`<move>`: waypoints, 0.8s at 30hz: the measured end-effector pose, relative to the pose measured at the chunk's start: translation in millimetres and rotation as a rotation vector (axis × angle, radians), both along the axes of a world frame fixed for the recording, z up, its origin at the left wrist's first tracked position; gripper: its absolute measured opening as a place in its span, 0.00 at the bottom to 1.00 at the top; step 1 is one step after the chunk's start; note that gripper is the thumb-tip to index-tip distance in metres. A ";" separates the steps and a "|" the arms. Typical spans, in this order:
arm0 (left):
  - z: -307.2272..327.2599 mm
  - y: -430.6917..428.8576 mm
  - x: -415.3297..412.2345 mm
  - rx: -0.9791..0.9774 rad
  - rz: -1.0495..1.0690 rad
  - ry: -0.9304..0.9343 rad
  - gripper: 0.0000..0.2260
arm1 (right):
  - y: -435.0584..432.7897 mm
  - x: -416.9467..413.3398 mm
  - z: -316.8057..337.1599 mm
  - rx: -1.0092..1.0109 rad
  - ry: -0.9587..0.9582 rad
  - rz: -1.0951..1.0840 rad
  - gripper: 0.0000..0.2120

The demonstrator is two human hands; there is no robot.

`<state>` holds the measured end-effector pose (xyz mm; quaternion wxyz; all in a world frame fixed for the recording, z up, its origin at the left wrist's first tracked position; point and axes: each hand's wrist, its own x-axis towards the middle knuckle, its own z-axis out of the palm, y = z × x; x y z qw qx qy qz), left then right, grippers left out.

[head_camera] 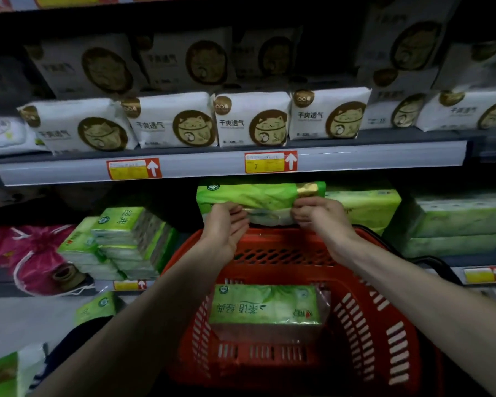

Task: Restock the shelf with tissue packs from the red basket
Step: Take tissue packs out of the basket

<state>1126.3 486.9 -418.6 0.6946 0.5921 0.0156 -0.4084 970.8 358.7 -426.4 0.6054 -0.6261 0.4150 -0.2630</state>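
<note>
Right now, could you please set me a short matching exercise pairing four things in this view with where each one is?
Things:
1. held green tissue pack
2. second green tissue pack
3. white cat-print packs
4. pink drawstring bag

Places:
A. on the shelf above the yellow price tags
B. lying inside the red basket
C. on the lower shelf, far left
D. gripped by the left hand and the right hand, above the basket's far rim

Pairs: 1-D, 2-B, 3-A, 4-C

One tissue pack [265, 305] lies in the basket [384, 325]. Another pack [258, 196] is above the basket's far rim, under the upper shelf [212, 164]. A stack of packs [126, 242] sits to its left.
</note>
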 end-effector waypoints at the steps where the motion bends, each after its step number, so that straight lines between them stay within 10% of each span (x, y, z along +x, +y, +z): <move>1: 0.5 -2.7 3.1 0.001 -0.003 -0.011 0.09 | 0.0 4.4 0.9 -0.031 0.029 0.018 0.07; 24: 16.4 -2.6 23.8 0.064 -0.210 -0.031 0.05 | 0.7 21.3 1.1 -0.134 0.082 0.153 0.19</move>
